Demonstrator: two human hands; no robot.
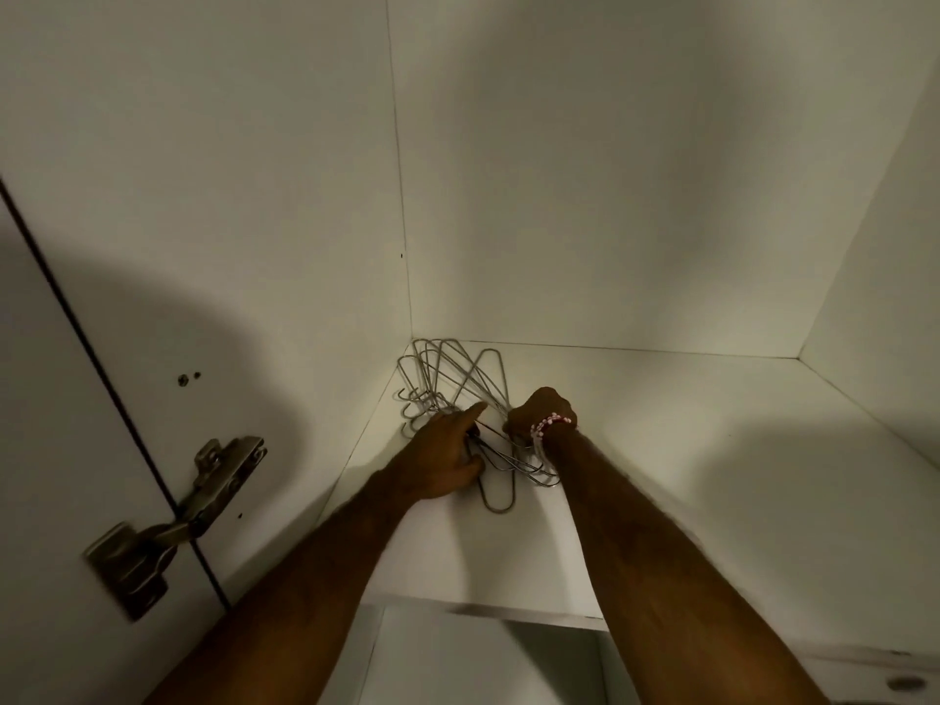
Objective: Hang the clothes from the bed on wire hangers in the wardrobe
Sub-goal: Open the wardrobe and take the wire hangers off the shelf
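Reaching into the wardrobe, both hands meet over a heap of wire hangers (458, 379). The heap lies on the white shelf (686, 475), pushed into its back left corner, with the far loops close against the left side wall (254, 221) and the back wall. The right hand (541, 412) is clenched over the heap's near wires, fingers curled round them, with a beaded bracelet (549, 424) on its wrist. The left hand (447, 452) lies on the hangers just beside it, index finger straight. I cannot tell whether its other fingers grasp a wire (they are tucked under the palm). The nearest hanger ends stop well short of the shelf's front edge. A wide stretch of shelf lies between the hands and the right wall, with tall space above. A metal hinge (178, 521) joins the door (30, 450) at the left.
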